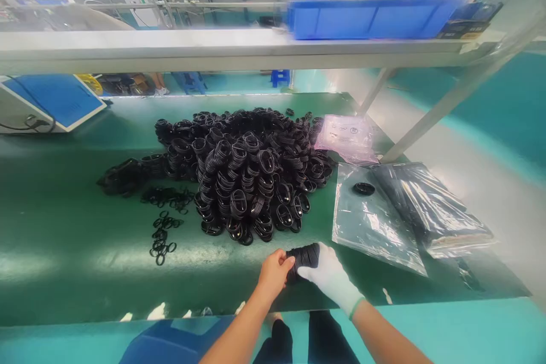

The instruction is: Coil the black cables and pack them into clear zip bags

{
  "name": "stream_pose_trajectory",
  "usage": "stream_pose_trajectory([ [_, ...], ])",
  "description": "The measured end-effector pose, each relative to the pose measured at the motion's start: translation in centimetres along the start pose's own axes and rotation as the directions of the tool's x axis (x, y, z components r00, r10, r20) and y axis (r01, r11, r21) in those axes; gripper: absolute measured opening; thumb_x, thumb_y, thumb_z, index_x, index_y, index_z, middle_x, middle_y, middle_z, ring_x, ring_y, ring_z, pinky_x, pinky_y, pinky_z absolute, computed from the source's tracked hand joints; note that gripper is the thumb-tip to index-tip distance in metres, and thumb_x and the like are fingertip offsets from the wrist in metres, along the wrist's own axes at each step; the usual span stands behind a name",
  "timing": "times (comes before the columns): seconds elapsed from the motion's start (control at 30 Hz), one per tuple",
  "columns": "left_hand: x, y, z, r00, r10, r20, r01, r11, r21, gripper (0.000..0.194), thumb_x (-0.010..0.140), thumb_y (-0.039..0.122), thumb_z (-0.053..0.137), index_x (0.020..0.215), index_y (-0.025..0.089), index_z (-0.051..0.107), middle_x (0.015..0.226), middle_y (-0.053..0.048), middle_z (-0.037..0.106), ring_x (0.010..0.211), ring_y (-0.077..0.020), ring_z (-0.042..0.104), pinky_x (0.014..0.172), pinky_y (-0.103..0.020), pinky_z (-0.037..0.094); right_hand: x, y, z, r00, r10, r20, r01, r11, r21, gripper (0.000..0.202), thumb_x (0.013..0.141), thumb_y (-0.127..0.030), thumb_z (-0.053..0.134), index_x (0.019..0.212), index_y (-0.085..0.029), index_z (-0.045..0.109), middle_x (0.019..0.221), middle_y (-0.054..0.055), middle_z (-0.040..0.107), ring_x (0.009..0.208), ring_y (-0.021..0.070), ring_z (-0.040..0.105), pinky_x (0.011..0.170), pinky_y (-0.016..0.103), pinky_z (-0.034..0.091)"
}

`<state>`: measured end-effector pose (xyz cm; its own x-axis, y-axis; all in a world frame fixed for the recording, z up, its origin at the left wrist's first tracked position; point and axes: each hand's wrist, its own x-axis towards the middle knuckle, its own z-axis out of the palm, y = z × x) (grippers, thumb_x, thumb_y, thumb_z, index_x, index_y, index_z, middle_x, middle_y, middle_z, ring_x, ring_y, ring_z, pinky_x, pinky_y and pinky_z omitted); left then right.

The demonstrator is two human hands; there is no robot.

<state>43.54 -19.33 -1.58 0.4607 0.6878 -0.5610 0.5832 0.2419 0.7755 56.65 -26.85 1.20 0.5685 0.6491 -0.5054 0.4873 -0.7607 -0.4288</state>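
Near the front edge of the green table, both hands hold a row of coiled black cables (303, 258) pressed side by side. My left hand (275, 274), bare, has its fingers closed at the left end of the row. In a white glove, my right hand (331, 276) wraps round the right end, thumb in front. Just beyond lies a big heap of coiled black cables (239, 170), many stacked in rows. Small black rings (161, 239) lie scattered to the left of the heap.
At right, a clear plastic bag (371, 227) has one coiled cable (364, 188) on it, beside a filled plastic bag (430, 205) and a pink bag (347, 136). A shelf (170, 51) carrying a blue bin (371, 18) spans the back; its post (426, 116) stands at right.
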Motion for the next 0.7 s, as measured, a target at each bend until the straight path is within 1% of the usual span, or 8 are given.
stream_pose_trajectory([
  [0.23, -0.4, -0.4, -0.3, 0.999, 0.044, -0.029, -0.044, 0.999, -0.008, 0.024, 0.077, 0.040, 0.051, 0.067, 0.020, 0.041, 0.054, 0.008, 0.040, 0.041, -0.0064, 0.042, 0.035, -0.016, 0.035, -0.1, -0.3, -0.3, 0.999, 0.035, 0.041, -0.037, 0.999, 0.036, 0.079, 0.058, -0.040, 0.064, 0.125, -0.009, 0.039, 0.120, 0.019, 0.045, 0.108, 0.0304, 0.051, 0.086, 0.034, 0.043],
  [0.37, -0.3, -0.3, 0.2, 1.000, 0.024, -0.018, -0.024, 0.999, -0.023, 0.027, 0.075, 0.044, 0.053, 0.069, 0.020, 0.042, 0.057, 0.008, 0.040, 0.040, -0.0059, 0.042, 0.035, -0.016, 0.038, -0.4, -0.7, 0.1, 0.996, 0.076, 0.037, -0.077, 0.997, 0.019, 0.096, 0.059, -0.041, 0.064, 0.136, -0.004, 0.020, 0.130, 0.022, 0.037, 0.119, 0.0327, 0.043, 0.094, 0.038, 0.037],
  [0.43, -0.2, -0.2, 0.3, 1.000, 0.014, -0.010, -0.014, 1.000, -0.026, 0.029, 0.074, 0.046, 0.054, 0.070, 0.020, 0.042, 0.057, 0.007, 0.040, 0.040, -0.0057, 0.042, 0.036, -0.017, 0.040, -0.7, -1.0, 0.4, 0.996, 0.093, 0.016, -0.093, 0.996, 0.003, 0.102, 0.060, -0.042, 0.064, 0.139, -0.003, 0.012, 0.132, 0.023, 0.035, 0.122, 0.0337, 0.038, 0.096, 0.040, 0.035],
  [0.53, -0.4, -0.1, -0.2, 1.000, 0.012, 0.017, -0.012, 1.000, -0.020, 0.027, 0.077, 0.045, 0.050, 0.076, 0.018, 0.047, 0.061, 0.005, 0.046, 0.040, -0.0063, 0.044, 0.038, -0.020, 0.044, -1.1, -1.4, 0.9, 0.993, 0.111, -0.028, -0.112, 0.994, -0.017, 0.106, 0.059, -0.045, 0.063, 0.140, -0.003, 0.007, 0.133, 0.023, 0.035, 0.123, 0.0352, 0.036, 0.095, 0.043, 0.035],
  [0.6, -1.0, 0.0, -1.3, 0.998, 0.033, 0.047, -0.032, 0.999, -0.020, 0.026, 0.077, 0.040, 0.051, 0.089, 0.017, 0.052, 0.073, 0.000, 0.055, 0.046, -0.0084, 0.050, 0.045, -0.023, 0.048, -1.2, -1.6, 1.1, 0.992, 0.120, -0.044, -0.121, 0.992, -0.020, 0.107, 0.059, -0.046, 0.063, 0.140, -0.003, 0.008, 0.132, 0.023, 0.035, 0.122, 0.0354, 0.036, 0.095, 0.043, 0.035],
  [0.63, -1.3, 0.1, -1.9, 0.996, 0.065, 0.067, -0.064, 0.998, -0.010, 0.031, 0.073, 0.036, 0.056, 0.099, 0.018, 0.052, 0.086, -0.003, 0.059, 0.054, -0.0105, 0.055, 0.052, -0.026, 0.051, -1.3, -1.7, 1.1, 0.991, 0.123, -0.047, -0.124, 0.992, -0.019, 0.107, 0.058, -0.046, 0.063, 0.140, -0.003, 0.008, 0.131, 0.022, 0.037, 0.122, 0.0351, 0.036, 0.095, 0.042, 0.035],
  [0.67, -1.7, 0.2, -2.6, 0.989, 0.114, 0.094, -0.117, 0.993, 0.026, 0.045, 0.068, 0.031, 0.062, 0.111, 0.021, 0.050, 0.103, -0.006, 0.059, 0.066, -0.0135, 0.060, 0.061, -0.028, 0.052, -1.3, -1.7, 1.2, 0.991, 0.124, -0.048, -0.125, 0.992, -0.016, 0.107, 0.058, -0.045, 0.064, 0.140, -0.003, 0.008, 0.131, 0.022, 0.037, 0.121, 0.0349, 0.037, 0.095, 0.042, 0.035],
  [0.7, -2.0, 0.3, -3.1, 0.977, 0.173, 0.127, -0.185, 0.979, 0.090, 0.063, 0.062, 0.025, 0.067, 0.121, 0.025, 0.045, 0.120, -0.007, 0.053, 0.082, -0.0173, 0.061, 0.072, -0.031, 0.051, -1.4, -1.8, 1.2, 0.991, 0.125, -0.048, -0.126, 0.992, -0.013, 0.107, 0.058, -0.045, 0.064, 0.140, -0.003, 0.009, 0.130, 0.022, 0.038, 0.121, 0.0347, 0.037, 0.095, 0.042, 0.035],
])
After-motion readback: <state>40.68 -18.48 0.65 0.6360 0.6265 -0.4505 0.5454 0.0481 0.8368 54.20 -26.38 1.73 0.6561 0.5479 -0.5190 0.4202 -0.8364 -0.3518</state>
